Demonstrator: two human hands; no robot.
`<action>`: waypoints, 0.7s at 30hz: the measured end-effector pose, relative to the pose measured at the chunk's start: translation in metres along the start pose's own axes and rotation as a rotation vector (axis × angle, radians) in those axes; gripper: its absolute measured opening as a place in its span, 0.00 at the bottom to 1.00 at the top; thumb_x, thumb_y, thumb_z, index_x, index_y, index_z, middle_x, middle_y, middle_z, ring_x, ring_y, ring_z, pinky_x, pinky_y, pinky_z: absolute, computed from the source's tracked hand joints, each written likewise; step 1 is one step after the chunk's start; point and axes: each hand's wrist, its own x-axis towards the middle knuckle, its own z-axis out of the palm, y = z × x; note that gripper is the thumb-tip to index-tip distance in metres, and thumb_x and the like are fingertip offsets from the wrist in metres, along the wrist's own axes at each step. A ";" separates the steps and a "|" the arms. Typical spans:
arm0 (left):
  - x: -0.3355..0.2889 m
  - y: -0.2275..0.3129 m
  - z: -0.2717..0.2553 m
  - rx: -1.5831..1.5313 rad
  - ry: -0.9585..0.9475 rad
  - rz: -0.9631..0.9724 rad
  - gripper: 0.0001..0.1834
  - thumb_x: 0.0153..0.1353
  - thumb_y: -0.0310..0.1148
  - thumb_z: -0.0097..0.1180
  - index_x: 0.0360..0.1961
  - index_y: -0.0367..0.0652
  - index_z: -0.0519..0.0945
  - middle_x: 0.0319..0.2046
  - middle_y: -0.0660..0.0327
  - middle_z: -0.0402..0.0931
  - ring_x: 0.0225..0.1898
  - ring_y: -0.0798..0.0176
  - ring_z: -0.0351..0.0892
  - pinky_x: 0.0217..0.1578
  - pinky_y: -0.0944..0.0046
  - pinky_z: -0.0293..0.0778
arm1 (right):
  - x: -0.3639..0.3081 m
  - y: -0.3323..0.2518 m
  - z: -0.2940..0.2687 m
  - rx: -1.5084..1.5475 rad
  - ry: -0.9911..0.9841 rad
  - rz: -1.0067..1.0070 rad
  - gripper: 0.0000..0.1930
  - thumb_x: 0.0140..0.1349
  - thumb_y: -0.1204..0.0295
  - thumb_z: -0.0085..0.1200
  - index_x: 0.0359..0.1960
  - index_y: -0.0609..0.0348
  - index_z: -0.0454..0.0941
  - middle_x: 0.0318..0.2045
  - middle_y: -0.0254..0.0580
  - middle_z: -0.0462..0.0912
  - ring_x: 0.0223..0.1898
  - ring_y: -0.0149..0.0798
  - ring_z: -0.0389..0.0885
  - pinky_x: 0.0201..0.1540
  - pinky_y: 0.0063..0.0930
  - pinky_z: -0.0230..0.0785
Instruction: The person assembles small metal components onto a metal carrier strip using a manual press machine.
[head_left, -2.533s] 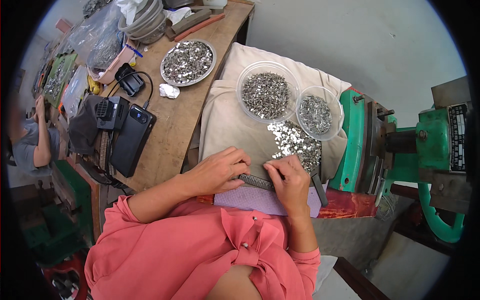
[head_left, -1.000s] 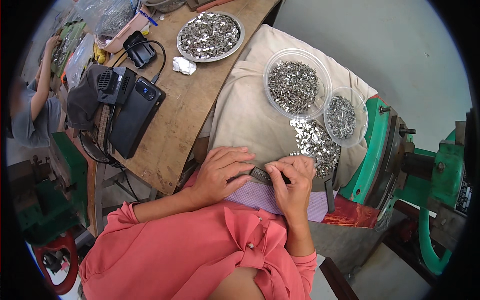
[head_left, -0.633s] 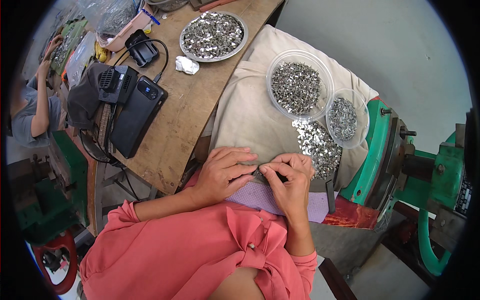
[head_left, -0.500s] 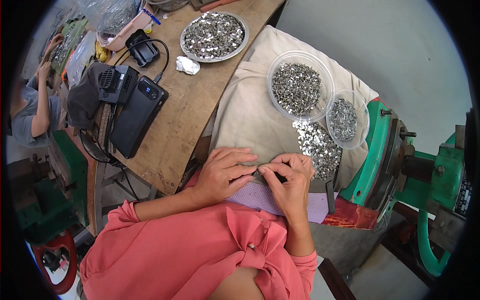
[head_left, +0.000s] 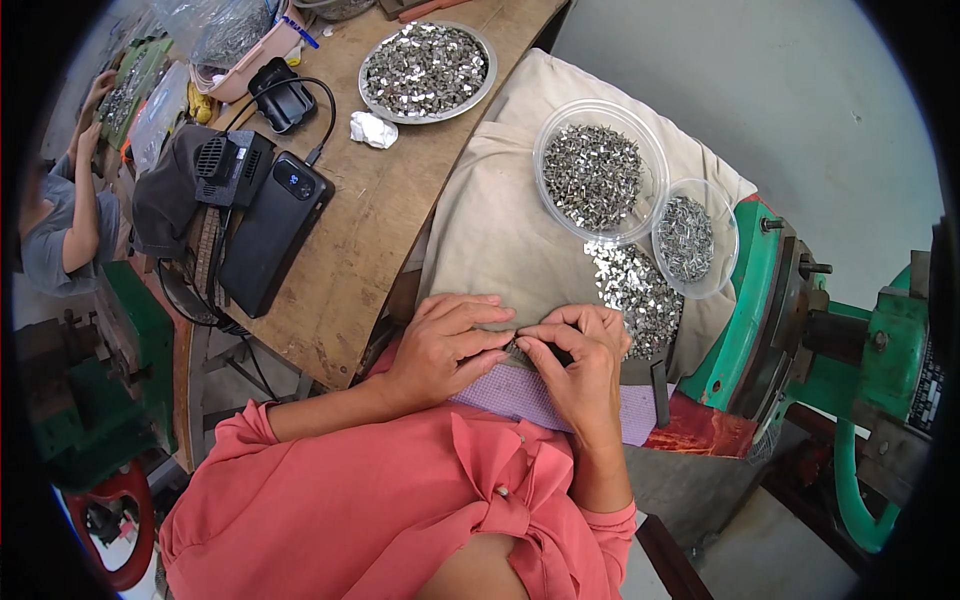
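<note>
My left hand (head_left: 445, 345) and my right hand (head_left: 585, 355) meet over the near edge of a beige cloth (head_left: 485, 235). Thumb and fingers pinch together on both sides, at something tiny and dark that the fingertips mostly hide. Beneath them lies a purple textured mat (head_left: 512, 392). Just past my right hand is a loose heap of small shiny metal pieces (head_left: 645, 310). Behind the heap stands a large clear round tub (head_left: 656, 180) of small metal parts. A smaller clear tub (head_left: 725, 240) beside it contains thin silvery pins.
On the wooden table (head_left: 365, 250) at left are a black power bank (head_left: 272, 235) with cables, crumpled white tissue (head_left: 373, 130) and a metal plate (head_left: 490, 75) heaped with pieces. A green machine (head_left: 745, 310) stands right. Far left, another person (head_left: 70, 230) works.
Hardly anything differs: my right fingertips have shifted very slightly at the pinch. My left hand keeps its place, and the tubs and heap are unmoved.
</note>
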 end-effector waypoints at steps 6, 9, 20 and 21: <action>-0.001 0.000 0.000 0.001 -0.003 -0.006 0.14 0.52 0.31 0.70 0.41 0.45 0.86 0.52 0.61 0.81 0.58 0.54 0.76 0.56 0.53 0.66 | 0.002 -0.002 0.001 -0.019 0.002 0.002 0.05 0.50 0.66 0.70 0.29 0.46 0.89 0.34 0.26 0.79 0.44 0.38 0.71 0.52 0.37 0.54; -0.001 -0.001 0.001 0.003 -0.004 -0.006 0.14 0.52 0.31 0.70 0.41 0.45 0.86 0.52 0.61 0.81 0.58 0.54 0.76 0.56 0.53 0.66 | 0.001 -0.002 0.000 -0.025 -0.002 -0.003 0.05 0.50 0.65 0.70 0.28 0.46 0.89 0.34 0.26 0.79 0.44 0.38 0.71 0.52 0.36 0.54; 0.000 0.000 0.001 0.011 0.018 -0.010 0.11 0.52 0.32 0.69 0.38 0.46 0.86 0.51 0.64 0.81 0.58 0.57 0.77 0.55 0.53 0.67 | 0.002 -0.001 -0.001 -0.042 0.001 -0.019 0.05 0.50 0.65 0.70 0.28 0.47 0.88 0.33 0.26 0.79 0.44 0.38 0.71 0.51 0.37 0.54; 0.000 -0.001 0.001 0.009 0.015 -0.010 0.12 0.52 0.32 0.69 0.39 0.46 0.86 0.51 0.64 0.81 0.58 0.57 0.77 0.55 0.53 0.67 | 0.002 -0.001 -0.003 -0.032 -0.008 -0.027 0.05 0.50 0.65 0.70 0.28 0.47 0.88 0.33 0.26 0.79 0.43 0.38 0.71 0.51 0.37 0.54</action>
